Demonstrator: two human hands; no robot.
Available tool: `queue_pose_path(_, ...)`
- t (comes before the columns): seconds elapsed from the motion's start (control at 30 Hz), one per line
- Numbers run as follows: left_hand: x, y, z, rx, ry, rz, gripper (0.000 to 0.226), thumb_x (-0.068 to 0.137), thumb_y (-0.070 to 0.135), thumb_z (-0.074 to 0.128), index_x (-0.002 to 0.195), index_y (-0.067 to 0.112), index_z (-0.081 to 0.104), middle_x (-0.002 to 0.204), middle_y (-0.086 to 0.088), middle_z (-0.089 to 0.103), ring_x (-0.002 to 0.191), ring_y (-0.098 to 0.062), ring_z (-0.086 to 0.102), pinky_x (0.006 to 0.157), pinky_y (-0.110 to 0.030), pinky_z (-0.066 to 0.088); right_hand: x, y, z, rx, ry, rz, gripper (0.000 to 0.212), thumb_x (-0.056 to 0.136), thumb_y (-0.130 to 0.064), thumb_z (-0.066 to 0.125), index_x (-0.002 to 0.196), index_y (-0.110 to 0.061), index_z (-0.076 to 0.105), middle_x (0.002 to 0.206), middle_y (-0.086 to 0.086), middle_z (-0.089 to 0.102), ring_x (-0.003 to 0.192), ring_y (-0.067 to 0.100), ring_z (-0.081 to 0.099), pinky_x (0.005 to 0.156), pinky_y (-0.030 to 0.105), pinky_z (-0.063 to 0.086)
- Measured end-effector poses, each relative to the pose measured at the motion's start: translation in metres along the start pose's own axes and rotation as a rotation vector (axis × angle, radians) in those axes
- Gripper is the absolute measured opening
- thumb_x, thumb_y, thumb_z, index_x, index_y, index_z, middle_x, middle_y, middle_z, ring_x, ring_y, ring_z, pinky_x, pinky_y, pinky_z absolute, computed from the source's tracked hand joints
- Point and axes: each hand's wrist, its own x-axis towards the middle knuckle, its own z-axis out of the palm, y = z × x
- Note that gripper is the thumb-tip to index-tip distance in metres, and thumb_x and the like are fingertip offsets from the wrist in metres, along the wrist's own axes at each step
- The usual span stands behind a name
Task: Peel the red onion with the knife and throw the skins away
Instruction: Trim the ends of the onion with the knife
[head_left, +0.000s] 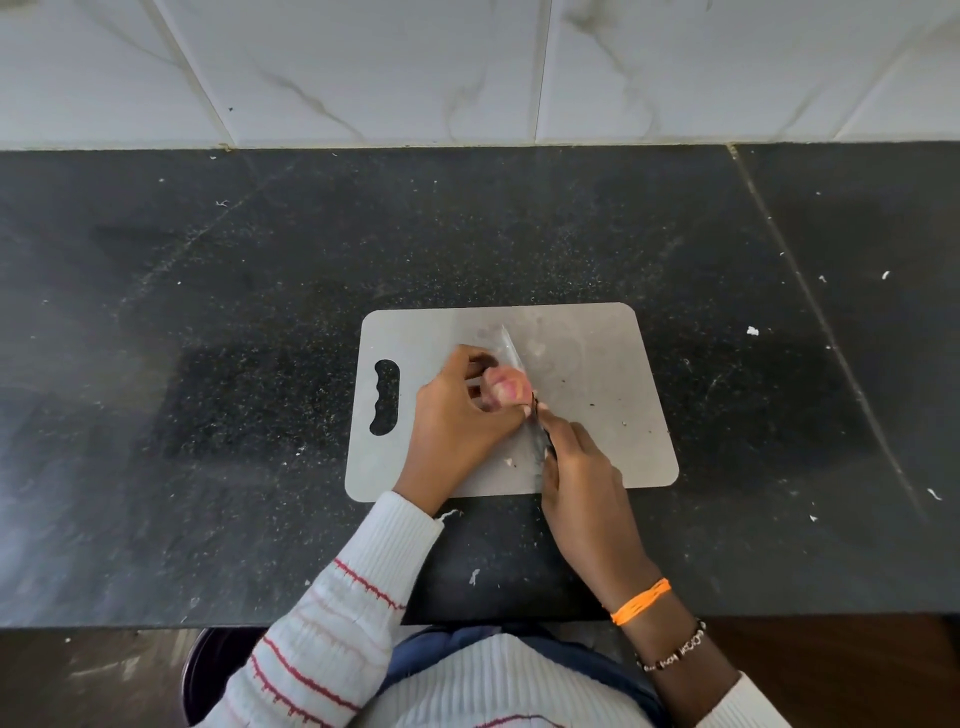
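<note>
Pink onion (508, 388) sits pinned by our left hand (457, 415) on the board (597, 395) so our right hand (582, 478), gripping the knife (511, 353), can cut.

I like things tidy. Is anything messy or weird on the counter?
Yes. Small white scraps lie scattered over the dark counter, mostly right of the cutting board, and dark crumbs speckle the board. The onion and knife look normal.
</note>
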Motion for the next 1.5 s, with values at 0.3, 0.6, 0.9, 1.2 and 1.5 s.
queue_pose_path(0.3,0.002,0.003,-0.025,-0.33,-0.115,-0.254,0.026,0.083,0.006,0.064,0.108,0.011,0.061,0.099,-0.007,0.068,0.082,-0.011,0.067,0.067,-0.021,0.057,0.02,0.004,-0.004,0.437,0.041,0.128,0.046,0.09,-0.008,0.056,0.132,-0.017,0.04,0.114,0.004,0.062,0.1,0.008,0.059,0.082,0.016,0.045)
queue_pose_path(0.6,-0.004,0.003,-0.02,-0.356,-0.165,-0.331,0.021,0.089,0.015,0.058,0.105,0.004,0.065,0.087,-0.004,0.067,0.068,-0.001,0.066,0.058,-0.016,0.054,0.048,0.0,-0.006,0.837,0.076,0.187,0.035,0.079,-0.005,0.07,0.111,-0.015,0.06,0.101,0.001,0.07,0.096,0.011,0.066,0.09,0.037,0.053)
queue_pose_path(0.9,-0.007,0.002,-0.02,-0.563,-0.241,-0.459,0.025,0.093,0.027,0.05,0.094,0.006,0.063,0.088,-0.013,0.066,0.078,-0.019,0.064,0.074,-0.028,0.056,0.055,0.008,0.004,0.616,0.173,0.14,0.035,0.083,-0.007,0.065,0.116,-0.013,0.057,0.102,-0.002,0.065,0.093,0.013,0.062,0.087,0.026,0.05)
queue_pose_path(1.2,-0.005,0.0,-0.013,-0.525,-0.076,-0.433,0.036,0.09,0.029,0.057,0.114,0.004,0.048,0.107,-0.013,0.056,0.089,-0.023,0.066,0.063,-0.025,0.059,0.05,0.01,-0.004,0.591,0.154,0.125,0.024,0.084,-0.014,0.066,0.108,-0.014,0.061,0.096,-0.002,0.07,0.092,0.007,0.065,0.086,0.028,0.052)
queue_pose_path(1.5,-0.011,-0.004,-0.005,-0.158,-0.183,-0.159,0.038,0.094,0.029,0.05,0.132,0.027,0.043,0.09,-0.005,0.061,0.067,-0.023,0.07,0.069,-0.036,0.06,0.052,0.006,0.001,0.638,0.162,0.17,0.03,0.081,-0.013,0.069,0.11,-0.013,0.061,0.099,-0.001,0.068,0.093,0.009,0.063,0.088,0.034,0.052)
